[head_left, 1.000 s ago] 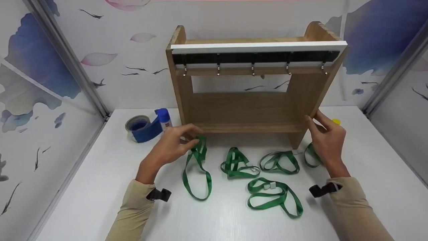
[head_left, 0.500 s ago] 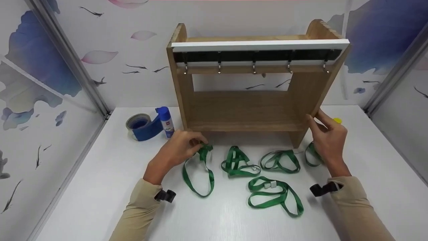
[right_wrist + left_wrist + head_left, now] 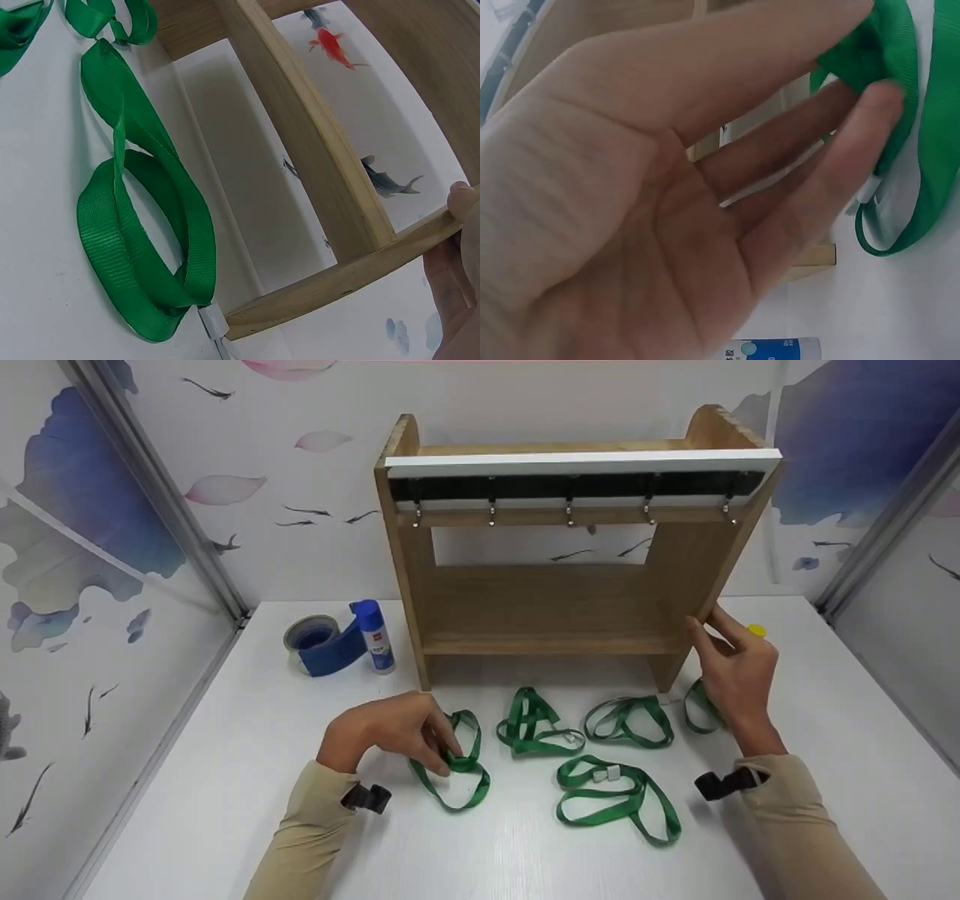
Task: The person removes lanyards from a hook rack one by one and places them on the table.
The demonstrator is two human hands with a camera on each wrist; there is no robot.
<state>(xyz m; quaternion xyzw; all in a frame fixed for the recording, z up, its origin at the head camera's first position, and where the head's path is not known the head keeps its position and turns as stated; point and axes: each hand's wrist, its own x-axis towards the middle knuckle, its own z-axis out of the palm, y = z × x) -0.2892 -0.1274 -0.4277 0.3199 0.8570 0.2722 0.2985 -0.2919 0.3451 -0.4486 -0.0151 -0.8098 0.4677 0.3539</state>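
Note:
My left hand (image 3: pixel 394 727) pinches a green lanyard (image 3: pixel 480 787) that lies in loops on the white table, left of the others. The left wrist view shows the thumb and a fingertip on the green ribbon (image 3: pixel 904 67). My right hand (image 3: pixel 739 679) grips the right side panel of a wooden shelf rack (image 3: pixel 555 646), low down, between thumb and fingers. Several more green lanyards (image 3: pixel 619 810) lie in front of the rack. One lanyard (image 3: pixel 699 709) is partly hidden by the right hand.
Along the rack's upper front, a white and black strip (image 3: pixel 525 486) carries several small metal hooks (image 3: pixel 570 514). Left of the rack are a blue tape roll (image 3: pixel 322 649) and a blue-capped glue stick (image 3: pixel 375 637). A yellow cap (image 3: pixel 756 630) shows behind the right hand.
The left hand has come down from beside the rack's left foot toward the table front, bringing the upper part of the lanyard with it. The right hand stays at the rack.

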